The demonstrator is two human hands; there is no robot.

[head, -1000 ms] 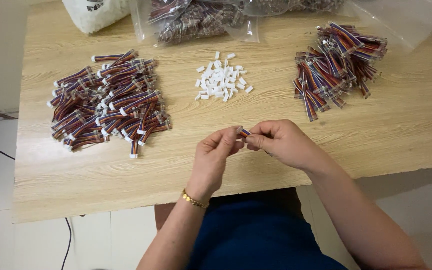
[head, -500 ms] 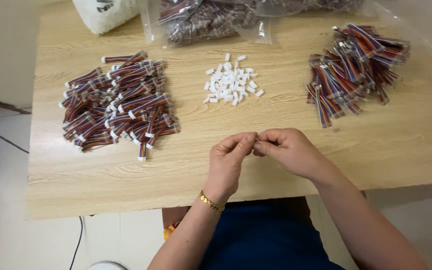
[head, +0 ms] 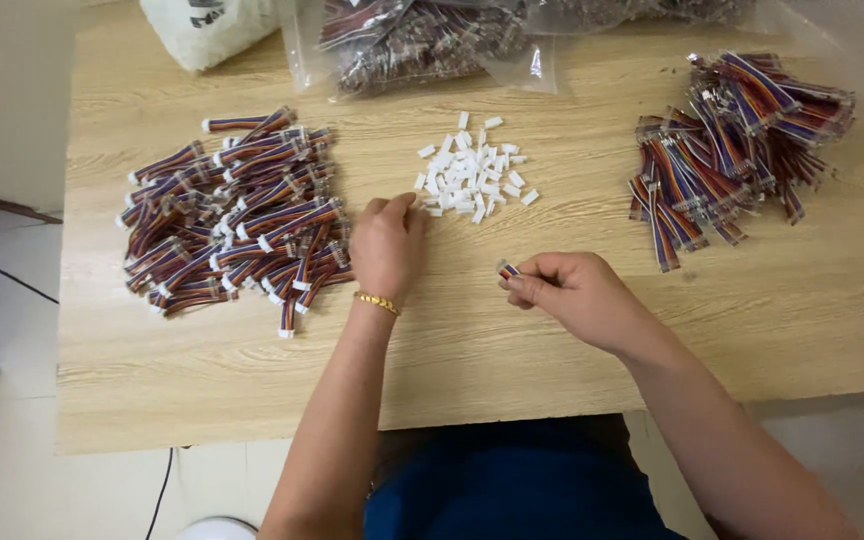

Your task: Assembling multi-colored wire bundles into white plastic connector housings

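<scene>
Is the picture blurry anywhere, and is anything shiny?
Head view: mostly sharp, light soft and even; the left hand looks slightly smeared near the white connector pile; the clear plastic bags show pale glare; faint shadows lie under the right hand on the wooden table.

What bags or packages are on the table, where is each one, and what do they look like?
White bag: far left edge of the table, rounded, opaque white with dark print.
Clear plastic bag: far edge, centre, transparent, full of multicoloured wire bundles.
Second clear bag: far edge, to the right, mostly cut off.
</scene>
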